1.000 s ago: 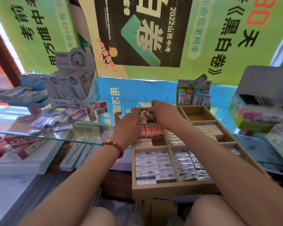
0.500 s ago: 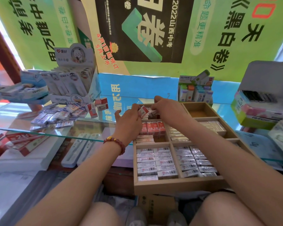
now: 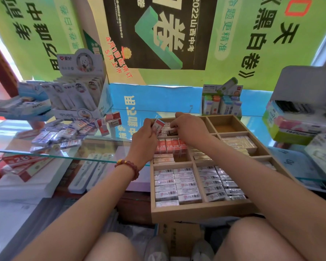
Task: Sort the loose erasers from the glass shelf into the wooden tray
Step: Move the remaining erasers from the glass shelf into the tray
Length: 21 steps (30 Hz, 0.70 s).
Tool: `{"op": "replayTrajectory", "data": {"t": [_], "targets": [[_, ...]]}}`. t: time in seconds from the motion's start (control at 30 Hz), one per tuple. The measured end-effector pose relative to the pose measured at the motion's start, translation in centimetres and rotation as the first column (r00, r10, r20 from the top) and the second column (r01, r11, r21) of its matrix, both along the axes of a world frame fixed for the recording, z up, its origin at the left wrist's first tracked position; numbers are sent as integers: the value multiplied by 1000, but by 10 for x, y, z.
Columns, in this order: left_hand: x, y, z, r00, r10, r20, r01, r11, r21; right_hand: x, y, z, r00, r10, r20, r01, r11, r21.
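Observation:
The wooden tray lies on the glass shelf, its compartments packed with rows of wrapped erasers. Both hands are over the tray's far left compartment. My left hand holds a red-and-white eraser tilted above that compartment. My right hand has its fingers curled down on an eraser in the same compartment; its fingertips are partly hidden. A pile of loose erasers lies on the shelf to the left, with a few red-and-white ones at its right end.
A display box of pens stands behind the loose pile. A small box of correction tapes sits behind the tray. Stacked boxes fill the right side. The tray's far right compartment holds nothing.
Both hands have stayed at the far left compartment. The left hand has lifted its red-and-white eraser slightly and tilted it. The camera has dipped a little.

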<state>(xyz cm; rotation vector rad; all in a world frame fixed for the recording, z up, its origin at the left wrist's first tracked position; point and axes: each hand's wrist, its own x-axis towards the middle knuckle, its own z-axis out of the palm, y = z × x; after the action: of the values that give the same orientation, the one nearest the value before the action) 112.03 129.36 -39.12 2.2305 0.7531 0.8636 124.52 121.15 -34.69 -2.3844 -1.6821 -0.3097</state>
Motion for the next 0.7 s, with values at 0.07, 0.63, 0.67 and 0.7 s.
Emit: {"op": "replayTrajectory", "data": {"t": [0.07, 0.63, 0.67, 0.7], "targets": [[-1, 0, 0, 1000, -1, -11, 1, 1000, -9, -1, -1, -1, 999, 10, 40, -10, 1000, -9], [-5, -4, 4, 993, 5, -115, -3, 1000, 23, -2, 14, 5, 991, -97, 94, 111, 981, -158], [-5, -4, 5, 992, 14, -125, -9, 999, 34, -2, 13, 6, 993, -105, 59, 113, 981, -157], [-5, -5, 5, 990, 23, -138, -15, 998, 53, 0, 13, 6, 994, -108, 9, 108, 982, -157]]}}
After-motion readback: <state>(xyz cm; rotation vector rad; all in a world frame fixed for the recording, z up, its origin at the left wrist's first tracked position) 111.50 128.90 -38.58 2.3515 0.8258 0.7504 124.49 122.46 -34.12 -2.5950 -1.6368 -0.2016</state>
